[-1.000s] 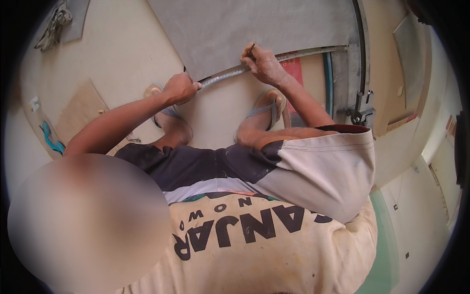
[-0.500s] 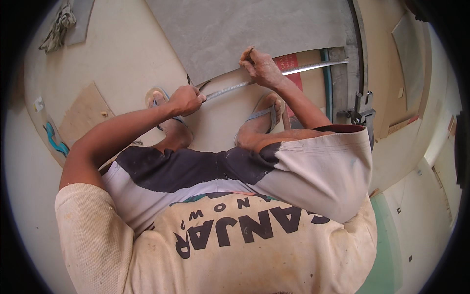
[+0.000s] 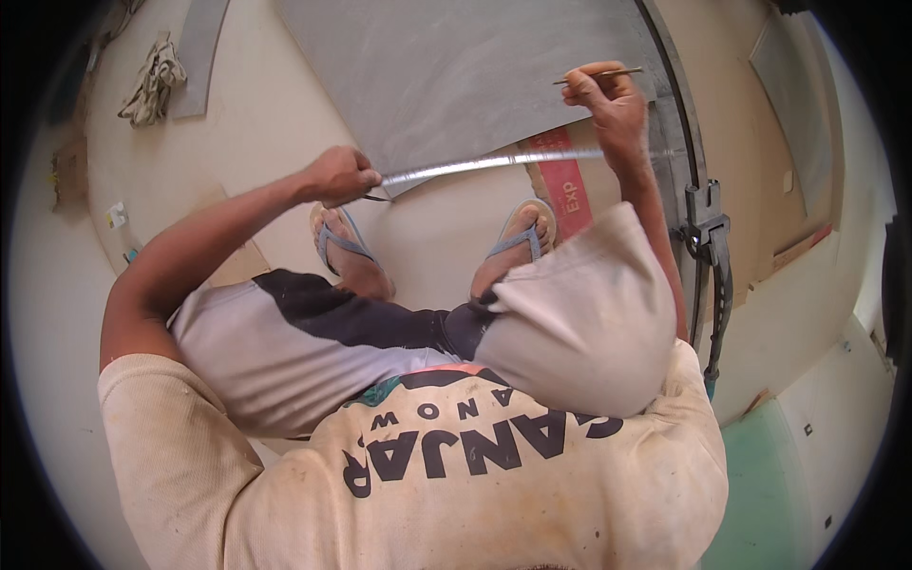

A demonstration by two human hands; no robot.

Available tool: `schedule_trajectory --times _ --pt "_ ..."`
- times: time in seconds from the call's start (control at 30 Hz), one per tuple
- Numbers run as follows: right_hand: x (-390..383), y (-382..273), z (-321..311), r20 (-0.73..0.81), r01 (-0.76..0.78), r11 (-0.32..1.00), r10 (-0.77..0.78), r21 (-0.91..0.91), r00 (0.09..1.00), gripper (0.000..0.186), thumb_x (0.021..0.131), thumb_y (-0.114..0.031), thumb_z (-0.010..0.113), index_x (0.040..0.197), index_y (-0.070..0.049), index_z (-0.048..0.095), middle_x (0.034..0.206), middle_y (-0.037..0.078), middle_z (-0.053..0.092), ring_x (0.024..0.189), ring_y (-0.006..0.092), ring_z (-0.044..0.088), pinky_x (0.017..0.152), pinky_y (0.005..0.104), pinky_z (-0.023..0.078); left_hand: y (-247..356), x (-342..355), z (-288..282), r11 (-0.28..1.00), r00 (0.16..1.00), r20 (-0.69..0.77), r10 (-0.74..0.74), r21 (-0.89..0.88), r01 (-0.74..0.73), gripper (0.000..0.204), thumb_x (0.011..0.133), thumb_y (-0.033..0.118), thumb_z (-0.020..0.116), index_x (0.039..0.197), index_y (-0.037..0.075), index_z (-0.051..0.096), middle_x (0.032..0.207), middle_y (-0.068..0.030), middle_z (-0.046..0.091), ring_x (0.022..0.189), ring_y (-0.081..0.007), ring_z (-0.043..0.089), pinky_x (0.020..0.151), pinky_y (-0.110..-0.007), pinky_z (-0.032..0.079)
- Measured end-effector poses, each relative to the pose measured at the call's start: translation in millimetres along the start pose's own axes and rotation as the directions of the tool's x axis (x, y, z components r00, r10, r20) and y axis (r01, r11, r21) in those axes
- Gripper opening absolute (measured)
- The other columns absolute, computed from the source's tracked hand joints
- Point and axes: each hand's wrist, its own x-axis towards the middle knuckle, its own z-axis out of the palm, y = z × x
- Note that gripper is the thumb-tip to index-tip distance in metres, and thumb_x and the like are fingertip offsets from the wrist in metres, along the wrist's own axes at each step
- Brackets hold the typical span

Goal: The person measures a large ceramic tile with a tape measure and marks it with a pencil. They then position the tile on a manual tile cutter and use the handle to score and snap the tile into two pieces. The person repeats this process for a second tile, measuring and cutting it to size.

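My left hand (image 3: 344, 177) is closed around the left end of a shiny, marked measuring tape (image 3: 475, 168). The tape stretches to the right, along the near edge of a large grey tile (image 3: 456, 66), and passes behind my right wrist towards a dark metal rail (image 3: 686, 142). Above the tile's right part, my right hand (image 3: 616, 106) is raised with its fingers pinching a thin, pencil-like stick (image 3: 622, 71). A small dark tip pokes out beneath my left hand; what it belongs to is unclear.
A black clamp-like fitting (image 3: 706, 223) sits on the rail. Red-printed cardboard (image 3: 565, 195) lies under the tape, near my sandalled feet. Work gloves (image 3: 155, 81) and a grey tile strip (image 3: 199, 57) lie at the far left. Another grey panel (image 3: 788, 104) leans at the right.
My right hand has moved up and right, away from the tape, and the stick now shows clearly. My left hand has shifted slightly left and up, still on the tape. My right knee has swung inward.
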Motion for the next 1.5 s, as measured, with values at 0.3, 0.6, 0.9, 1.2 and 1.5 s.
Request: schedule_trajectory --times 0.3,0.6,0.9,1.2,1.5 --pt "-6.8 -44.5 -52.4 -0.048 0.056 0.991 -0.050 0.124 0.998 0.012 0.092 -0.010 0.066 0.097 -0.001 0.061 0.081 0.007 0.066 0.073 0.0122 0.064 0.070 0.0271 0.053 16.1 -6.6 -149.9 0.995 0.957 -0.279 -0.081 0.037 0.095 0.033 0.087 0.030 0.061 0.079 -0.001 0.069 0.069 -0.0075 0.065 0.065 -0.0155 0.061 0.061 -0.033 0.049" --pt "-9.0 -44.9 -31.4 0.003 -0.072 0.995 0.073 -0.070 0.997 0.011 0.091 -0.011 0.065 0.093 -0.001 0.061 0.081 0.005 0.066 0.074 0.0107 0.063 0.069 0.0263 0.052 -52.6 57.3 -210.8 0.976 0.826 -0.529 -0.196 -0.183 0.115 0.036 0.085 0.036 0.064 0.080 0.001 0.071 0.071 -0.0122 0.067 0.071 -0.0205 0.065 0.067 -0.035 0.050" --pt "9.1 -75.7 1.3 -0.021 -0.199 0.937 0.201 -0.287 0.979 0.014 0.090 -0.013 0.066 0.095 -0.001 0.060 0.081 0.004 0.065 0.074 0.0109 0.063 0.070 0.0264 0.052 -88.4 123.8 -281.8 0.995 0.758 -0.645 -0.097 -0.067 0.071 0.043 0.082 0.040 0.058 0.083 0.000 0.072 0.086 -0.0224 0.070 0.084 -0.0350 0.069 0.076 -0.042 0.052" --pt "73.6 -138.0 50.2 0.014 -0.247 0.843 0.288 -0.477 0.958 0.018 0.091 -0.016 0.065 0.095 0.000 0.059 0.079 0.005 0.064 0.071 0.0106 0.061 0.066 0.0265 0.050 -141.5 162.7 -324.5 0.996 0.732 -0.681 -0.020 0.053 0.077 0.040 0.080 0.037 0.060 0.081 -0.001 0.071 0.084 -0.0228 0.069 0.083 -0.0350 0.069 0.077 -0.042 0.052" --pt "160.7 -140.0 115.4 0.068 -0.182 0.802 0.267 -0.569 0.961 0.021 0.092 -0.021 0.066 0.094 -0.001 0.058 0.080 0.005 0.063 0.071 0.0100 0.060 0.067 0.0260 0.051 -157.9 157.1 -337.6 0.993 0.702 -0.704 -0.103 -0.032 0.114 0.039 0.081 0.036 0.059 0.080 -0.002 0.069 0.085 -0.0240 0.069 0.085 -0.0373 0.068 0.078 -0.045 0.052"
